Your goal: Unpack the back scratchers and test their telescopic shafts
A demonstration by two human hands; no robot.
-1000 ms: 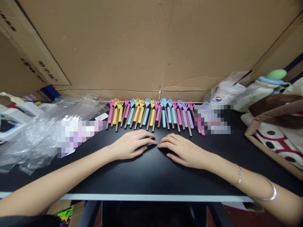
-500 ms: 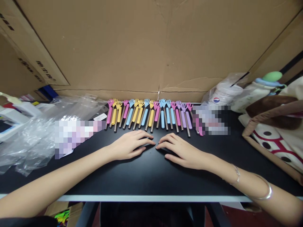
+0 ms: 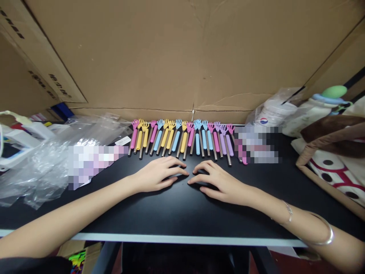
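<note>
Palm down on the black tabletop point(image 3: 171, 217) rests my left hand point(image 3: 158, 174), its fingers apart and holding nothing. Facing it, my right hand point(image 3: 218, 182) lies with spread, slightly bent fingers, also holding nothing; the fingertips of the two hands are close but apart. Just beyond them runs a row of small hand-shaped back scratchers with metal rods and coloured grips. Among these are a pink back scratcher point(image 3: 134, 139) at the left end, yellow ones, a blue back scratcher point(image 3: 197, 144) near the middle, and a purple back scratcher point(image 3: 229, 145) toward the right.
Clear plastic bags point(image 3: 51, 160) are heaped at the left beside a white label point(image 3: 122, 141). A cup point(image 3: 278, 112) in a plastic bag, a bottle with a green top point(image 3: 327, 102) and a fabric bag point(image 3: 342, 160) stand at the right. Cardboard point(image 3: 159, 57) walls the back.
The view has shifted slightly, so things sit a little further right. My right hand's fingers have spread a little; the left hand and the back scratchers look the same.
</note>
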